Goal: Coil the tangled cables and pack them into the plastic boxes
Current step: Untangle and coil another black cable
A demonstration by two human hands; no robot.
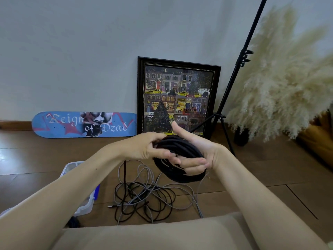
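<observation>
Both hands hold the black coil (182,142) up above the floor. The left hand (144,147) pinches its left side. The right hand (198,156) has its fingers curled through the loop, thumb up. Tangled cables (149,193) lie below, with a plastic box (84,208) beside them on the left.

A brown wooden floor (36,159) carries a loose tangle of black and grey cables (147,193), with a clear plastic box (84,208) just to their left. Against the wall (72,51) rest a blue skateboard deck (84,124) and a framed picture (177,98). Beside them are a black tripod (223,121) and a dark vase (241,137).
</observation>
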